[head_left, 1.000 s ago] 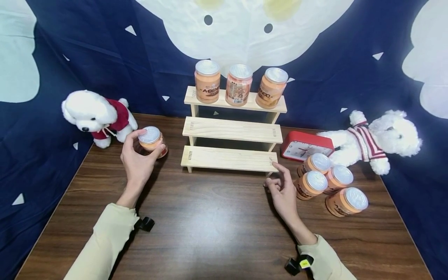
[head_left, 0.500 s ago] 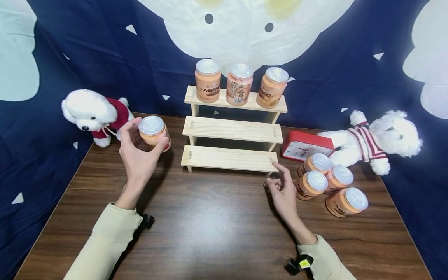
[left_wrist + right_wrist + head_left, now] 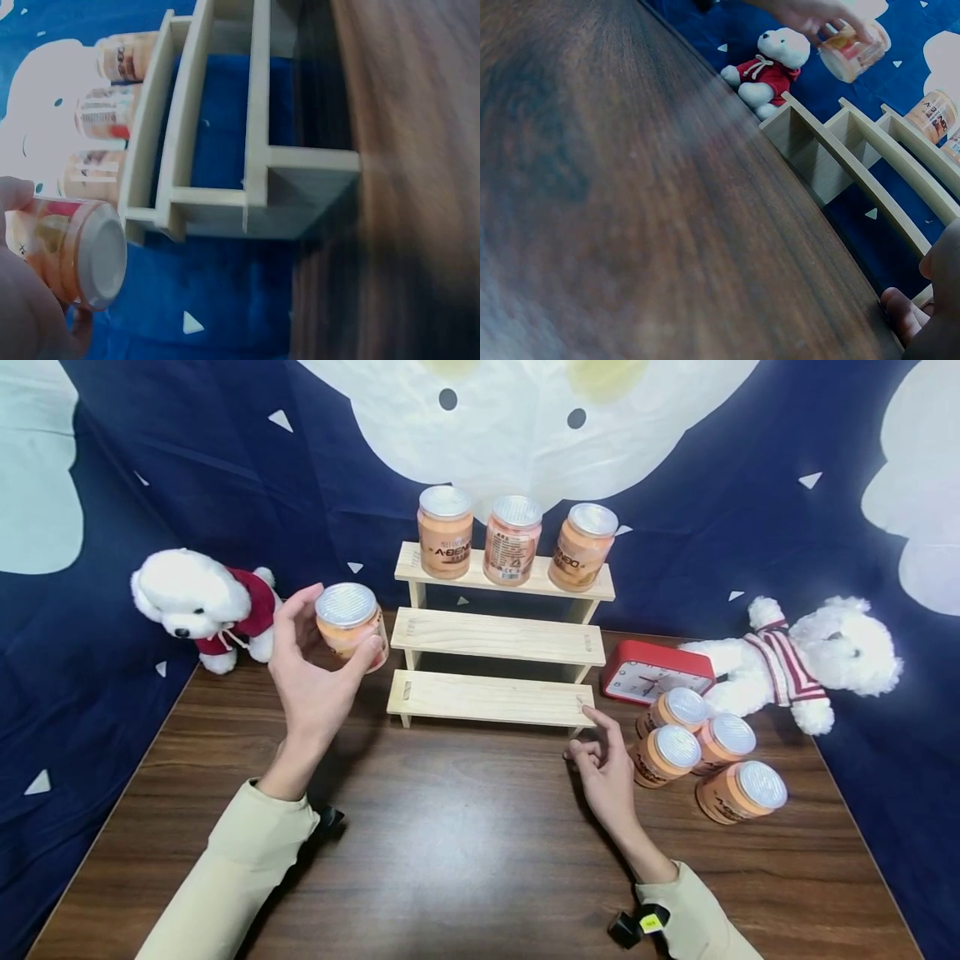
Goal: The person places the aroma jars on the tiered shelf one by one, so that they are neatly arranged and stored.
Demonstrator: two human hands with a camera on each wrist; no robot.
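Note:
My left hand [image 3: 318,689] grips a jar [image 3: 351,631] of orange contents with a silver lid, thumb on one side and fingers on the other. The jar hangs in the air left of a three-step wooden shelf [image 3: 491,699]; its pale base faces the camera in the left wrist view. Three similar jars stand on the top step, the middle one [image 3: 513,542] with its printed text panel outward. At the right end of the lowest step is my right hand [image 3: 609,777], its index finger reaching to the step's corner and the other fingers bent, holding no jar.
Several more jars [image 3: 678,748] are grouped on the brown table [image 3: 450,860] at the right, by a red clock [image 3: 660,673]. A white plush dog [image 3: 202,602] sits at the left; another plush toy [image 3: 802,664] lies at the right. A blue cloth [image 3: 247,485] hangs behind.
The left hand has lifted the jar off the table and carried it up and right towards the shelf. The right hand has stayed at the lowest step.

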